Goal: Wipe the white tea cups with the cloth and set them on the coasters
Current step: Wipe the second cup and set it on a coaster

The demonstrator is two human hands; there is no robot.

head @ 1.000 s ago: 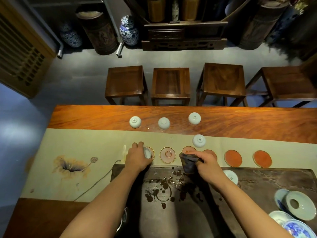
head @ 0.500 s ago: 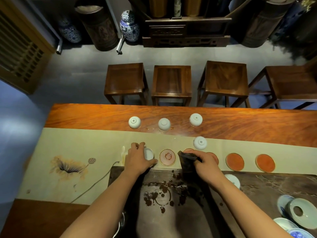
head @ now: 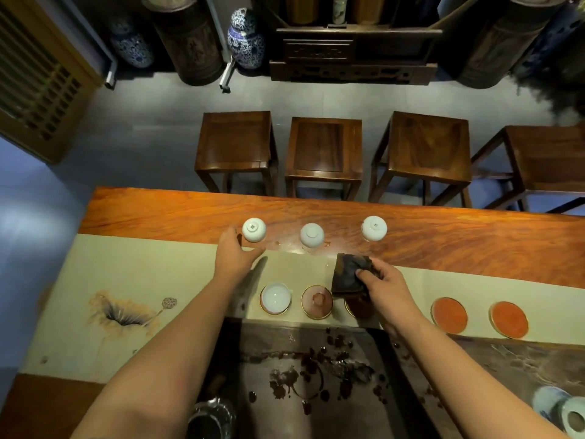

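Head view: one white cup (head: pixel 275 298) stood upright on the leftmost coaster (head: pixel 265 308). Three inverted cups (head: pixel 312 235) waited on the desk (head: pixel 474 239). Left hand (head: pixel 235 255), grip open, neared one; right hand (head: pixel 384 282) clutched the cloth (head: pixel 349 274).

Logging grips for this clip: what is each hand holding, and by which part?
Right hand pinches the dark cloth at its right edge. Left hand is open beside an upturned cup, holding nothing.
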